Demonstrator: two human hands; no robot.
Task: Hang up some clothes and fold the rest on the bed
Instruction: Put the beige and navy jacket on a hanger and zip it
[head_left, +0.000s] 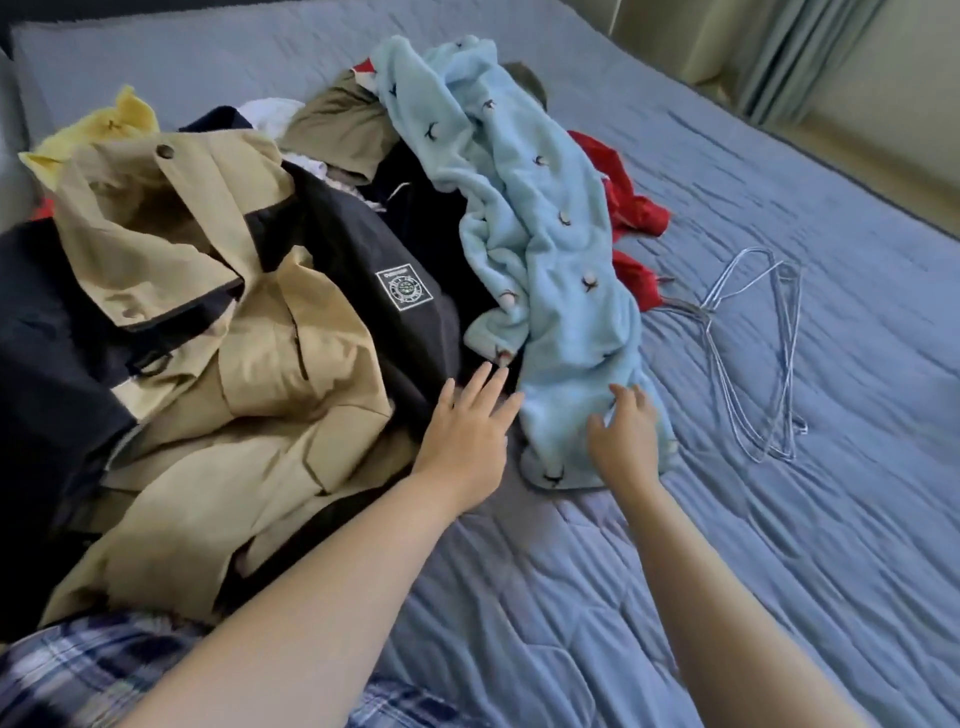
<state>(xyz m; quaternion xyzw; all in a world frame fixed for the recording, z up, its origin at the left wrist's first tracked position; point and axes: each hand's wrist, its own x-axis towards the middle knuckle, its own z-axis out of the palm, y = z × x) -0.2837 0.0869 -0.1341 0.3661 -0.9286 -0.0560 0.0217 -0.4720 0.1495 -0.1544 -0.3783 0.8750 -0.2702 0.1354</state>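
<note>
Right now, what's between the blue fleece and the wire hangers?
Head view: mostly bare quilt. Farther up, red cloth pokes out from under the blue fleece toward the wire hangers, near their hooks.

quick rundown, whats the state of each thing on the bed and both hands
light blue fleece garment: unfolded, draped over the pile
tan and black jacket: crumpled, unfolded
red garment: bunched, partly under the fleece
yellow garment: crumpled at the pile's far edge
wire hangers: bare, lying flat on the bedspread
left hand: open, fingers spread
right hand: fingers on the fleece, grip unclear
</note>
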